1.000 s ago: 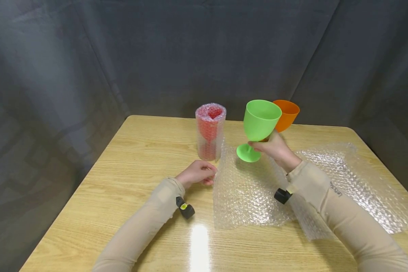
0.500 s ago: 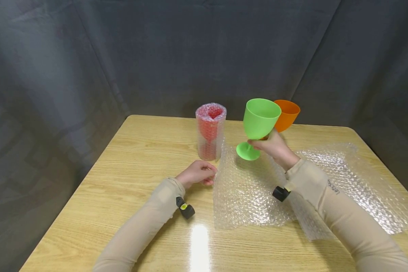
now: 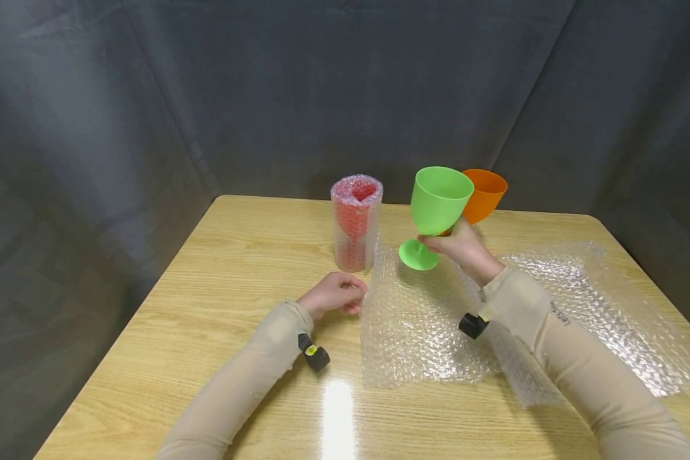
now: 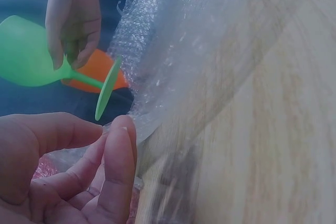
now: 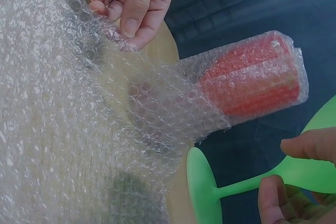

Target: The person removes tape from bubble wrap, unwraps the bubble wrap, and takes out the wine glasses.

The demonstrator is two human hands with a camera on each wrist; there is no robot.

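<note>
My left hand (image 3: 333, 294) pinches the left edge of a clear bubble wrap sheet (image 3: 420, 345) between thumb and fingers; the right wrist view shows this pinch on the wrap (image 5: 152, 108) too. Above that sheet, my right hand (image 3: 468, 249) grips a green plastic goblet (image 3: 441, 201) at the stem, just under the bowl. The goblet is upright with a slight tilt, and its foot (image 5: 202, 187) is off the sheet. Behind the left hand stands a red goblet (image 3: 353, 220) rolled in bubble wrap, upright on the table.
An orange goblet (image 3: 487, 195) stands behind my right hand, its lower part hidden. More bubble wrap (image 3: 592, 313) lies flat on the right side of the wooden table (image 3: 218, 268). Dark cloth (image 3: 345, 96) hangs behind the table and along its sides.
The green goblet and my right hand have shifted very slightly to the left and up. My left hand stays at the wrap's edge.
</note>
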